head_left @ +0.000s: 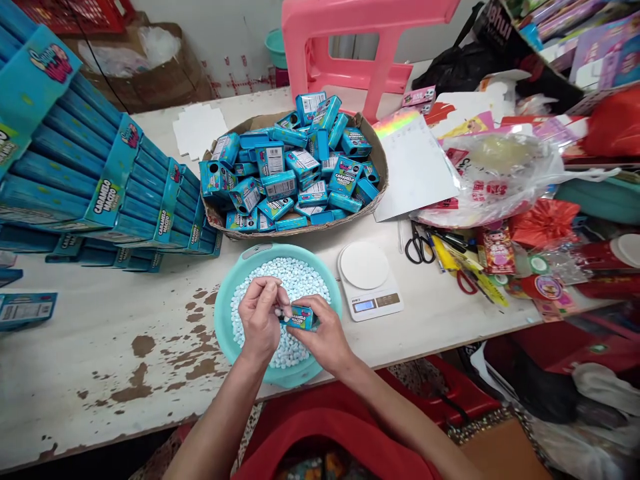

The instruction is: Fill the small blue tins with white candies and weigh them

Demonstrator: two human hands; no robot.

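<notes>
A turquoise basin [225, 313] full of small pale candies [293, 277] stands near the table's front edge. Above it, my right hand [327, 333] grips a small blue candy box [301, 318] between thumb and fingers, its label facing up. My left hand [263, 317] is closed at the box's left end, with a few pale candies at its fingertips. Behind the basin, a cardboard tray [295, 233] holds many more blue boxes [345, 175].
Right of the basin sits a white scale [377, 307], with scissors [419, 247] and pens beyond it. Stacked blue display boxes [105, 193] rise at the left. A pink stool [345, 23] stands behind the tray, and plastic bags [495, 177] lie at the right.
</notes>
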